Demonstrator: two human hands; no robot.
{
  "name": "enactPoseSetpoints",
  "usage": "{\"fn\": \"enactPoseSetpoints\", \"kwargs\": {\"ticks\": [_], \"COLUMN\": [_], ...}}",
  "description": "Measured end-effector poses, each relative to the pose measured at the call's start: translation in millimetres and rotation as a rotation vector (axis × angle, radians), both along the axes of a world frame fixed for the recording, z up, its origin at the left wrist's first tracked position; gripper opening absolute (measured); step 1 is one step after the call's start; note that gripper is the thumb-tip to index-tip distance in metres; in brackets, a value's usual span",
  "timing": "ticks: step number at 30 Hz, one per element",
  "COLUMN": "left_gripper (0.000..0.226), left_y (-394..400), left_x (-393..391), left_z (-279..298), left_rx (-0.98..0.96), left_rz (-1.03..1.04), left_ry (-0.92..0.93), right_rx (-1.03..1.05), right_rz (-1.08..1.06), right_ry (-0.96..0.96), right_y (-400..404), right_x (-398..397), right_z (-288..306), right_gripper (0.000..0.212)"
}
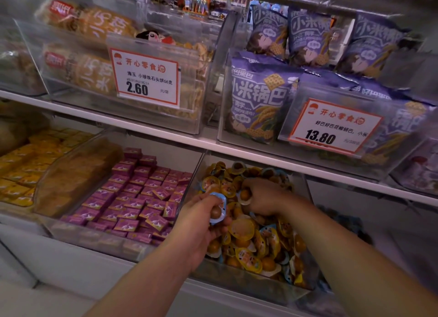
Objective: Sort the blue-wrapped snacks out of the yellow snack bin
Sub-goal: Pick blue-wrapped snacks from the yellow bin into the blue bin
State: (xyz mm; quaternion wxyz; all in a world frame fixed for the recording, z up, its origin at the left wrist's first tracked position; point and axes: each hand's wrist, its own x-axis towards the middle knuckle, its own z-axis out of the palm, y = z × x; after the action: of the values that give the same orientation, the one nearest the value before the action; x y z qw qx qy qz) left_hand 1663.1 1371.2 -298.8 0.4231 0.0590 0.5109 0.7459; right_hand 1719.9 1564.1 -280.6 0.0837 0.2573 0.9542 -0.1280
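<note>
A clear bin (pixel 248 286) on the lower shelf is heaped with yellow-wrapped round snacks (pixel 244 231), and a few blue-wrapped ones (pixel 288 275) are mixed in near its front. My left hand (pixel 199 222) is at the bin's left side, shut on a blue-wrapped snack (pixel 217 210) with a brown ball inside. My right hand (pixel 263 195) reaches into the middle of the pile, its fingers closed on a pale-wrapped snack (pixel 245 194). Both forearms come in from the lower edge.
Left of the bin lies a bin of purple boxed snacks (pixel 132 198), then orange packets (pixel 21 172). The shelf above carries a bin of biscuit bags (pixel 94 63) and purple rice-crisp bags (pixel 260 98) with price tags. Dark blue items (pixel 346 222) lie to the right.
</note>
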Motion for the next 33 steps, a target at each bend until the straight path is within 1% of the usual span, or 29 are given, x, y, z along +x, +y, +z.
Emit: {"fn": "enactPoseSetpoints", "kwargs": {"ticks": [2, 5, 8, 10, 11, 12, 14, 16, 18, 20, 22, 23, 25, 27, 30, 33], "left_gripper": [0.025, 0.027, 0.027, 0.025, 0.023, 0.022, 0.019, 0.017, 0.017, 0.018, 0.018, 0.018, 0.018, 0.019, 0.029, 0.047], "left_y": [0, 0, -1, -1, -1, 0, 0, 0, -1, -2, -3, -3, -3, -3, -2, -3], "left_x": [0, 0, 1, 2, 3, 4, 5, 6, 6, 6, 6, 5, 5, 5, 6, 6], "left_z": [1, 2, 3, 4, 4, 4, 3, 3, 3, 3, 3, 3, 4, 3, 4, 7], "left_rx": [0.004, 0.004, 0.010, 0.014, 0.016, 0.015, 0.010, 0.005, 0.019, 0.030, 0.030, 0.030, 0.033, 0.033, 0.032, 0.065], "left_rz": [0.001, 0.002, 0.009, 0.021, 0.026, 0.033, 0.055, 0.080, 0.086, 0.065, 0.047, 0.045, 0.047, 0.049, 0.043, -0.023], "left_ry": [-0.001, -0.008, -0.017, -0.011, -0.004, 0.002, 0.009, 0.017, 0.022, 0.027, 0.024, 0.021, 0.011, 0.000, -0.011, -0.011], "right_rx": [-0.068, -0.189, -0.239, -0.264, -0.263, -0.253, -0.202, -0.121, -0.099, -0.140, -0.204, -0.262, -0.432, -0.608, -0.775, -0.824], "right_rz": [0.020, 0.021, 0.070, 0.118, 0.106, 0.076, -0.016, -0.100, -0.119, -0.097, -0.131, -0.191, -0.326, -0.385, -0.380, -0.346], "right_ry": [0.101, 0.216, 0.248, 0.232, 0.218, 0.213, 0.227, 0.235, 0.267, 0.291, 0.350, 0.416, 0.587, 0.703, 0.764, 0.769], "right_y": [0, -7, -17, -23, -25, -28, -35, -44, -47, -42, -36, -33, -29, -31, -40, -53], "right_x": [0, -5, -12, -17, -21, -25, -33, -40, -41, -35, -23, -15, 1, 18, 41, 54], "right_z": [-1, -5, -5, 0, 2, 2, -4, -8, -8, -4, 1, 4, 11, 18, 22, 19], "right_gripper": [0.026, 0.029, 0.030, 0.045, 0.052, 0.052, 0.044, 0.042, 0.030, 0.016, 0.016, 0.018, 0.018, 0.019, 0.019, 0.028]}}
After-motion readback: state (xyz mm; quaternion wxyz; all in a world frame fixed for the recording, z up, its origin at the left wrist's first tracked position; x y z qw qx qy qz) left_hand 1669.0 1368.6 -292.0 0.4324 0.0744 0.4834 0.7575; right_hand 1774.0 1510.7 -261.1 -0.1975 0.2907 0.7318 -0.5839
